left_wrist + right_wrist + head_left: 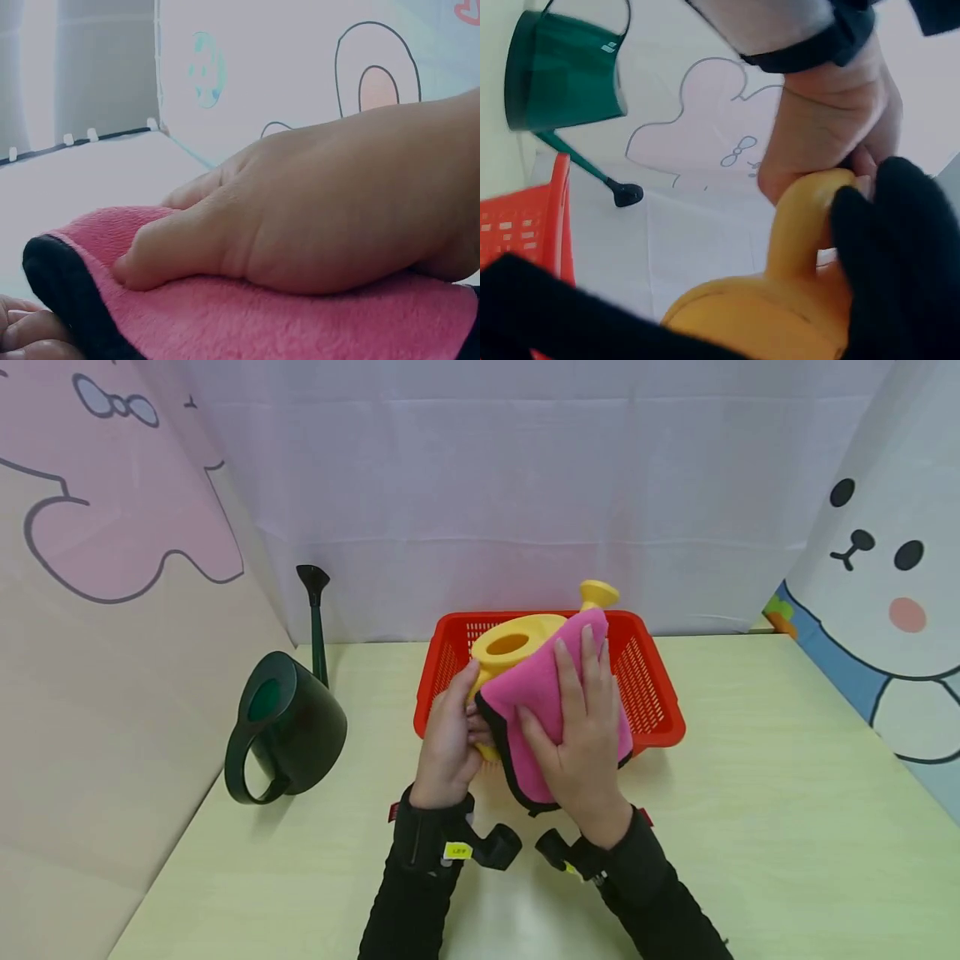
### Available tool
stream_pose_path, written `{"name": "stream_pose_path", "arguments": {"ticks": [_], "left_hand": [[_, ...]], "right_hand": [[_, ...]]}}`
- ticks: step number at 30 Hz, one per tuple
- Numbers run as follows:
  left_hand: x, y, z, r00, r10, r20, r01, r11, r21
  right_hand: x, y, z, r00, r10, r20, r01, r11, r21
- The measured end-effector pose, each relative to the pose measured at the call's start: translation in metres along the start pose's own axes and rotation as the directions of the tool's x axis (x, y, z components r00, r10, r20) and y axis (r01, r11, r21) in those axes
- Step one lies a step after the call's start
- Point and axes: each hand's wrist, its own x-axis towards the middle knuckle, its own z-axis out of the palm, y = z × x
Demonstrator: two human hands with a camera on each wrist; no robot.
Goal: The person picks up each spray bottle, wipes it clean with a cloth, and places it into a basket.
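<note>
A yellow watering can (521, 633) is held over the front of a red basket (650, 693), its spout and rose pointing to the far right. My left hand (448, 735) grips its handle, fingers curled round it, as the right wrist view shows on the yellow handle (799, 217). Draped on the can's side is a pink cloth (525, 693) with a black edge. With extended fingers, my right hand (588, 727) lies flat on this cloth, pressing it to the can. The left wrist view shows the right hand (322, 202) on the pink cloth (225, 319).
To the left on the table (750, 827) stands a dark green watering can (307, 735), its long spout pointing up and back. Behind the basket hangs a pale curtain (510, 485), and printed cloth walls stand at both sides.
</note>
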Motion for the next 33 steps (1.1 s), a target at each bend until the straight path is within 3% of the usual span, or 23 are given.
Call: {"name": "stream_pose_path", "arguments": {"ticks": [3,8,12,17,21,25,29,33], "left_hand": [[0.000,0.002,-0.001,1.000,-0.008,0.022,0.008,1.000,-0.017],[0.000,0.004,-0.006,0.995,0.031,0.098,-0.032,1.000,0.000],[0.000,0.007,-0.010,0.991,0.045,0.129,-0.045,0.999,-0.002],[0.000,0.008,-0.012,0.991,0.050,0.123,-0.048,0.999,-0.020],[0.000,0.008,-0.012,0.990,0.064,0.123,-0.062,0.998,-0.023],[0.000,0.007,-0.011,0.995,0.054,0.081,-0.050,0.997,-0.059],[0.001,0.006,-0.010,0.999,0.031,0.028,-0.028,0.995,-0.093],[0.002,0.005,-0.009,0.999,0.036,0.003,-0.035,0.995,-0.096]], "right_hand": [[0.003,0.003,-0.003,0.999,0.037,0.010,-0.038,0.995,0.097],[0.005,0.001,-0.010,0.987,0.149,0.060,-0.159,0.949,0.273],[0.006,-0.001,-0.014,0.967,0.236,0.091,-0.253,0.922,0.293],[0.006,-0.001,-0.016,0.938,0.307,0.162,-0.344,0.889,0.302],[0.005,-0.002,-0.012,0.967,0.216,0.135,-0.247,0.925,0.290],[0.002,-0.004,-0.006,0.995,0.075,0.060,-0.084,0.983,0.162],[0.000,-0.009,-0.005,0.998,-0.019,0.057,0.016,0.999,0.048],[0.000,-0.010,-0.008,0.991,-0.100,0.086,0.099,0.995,0.013]]}}
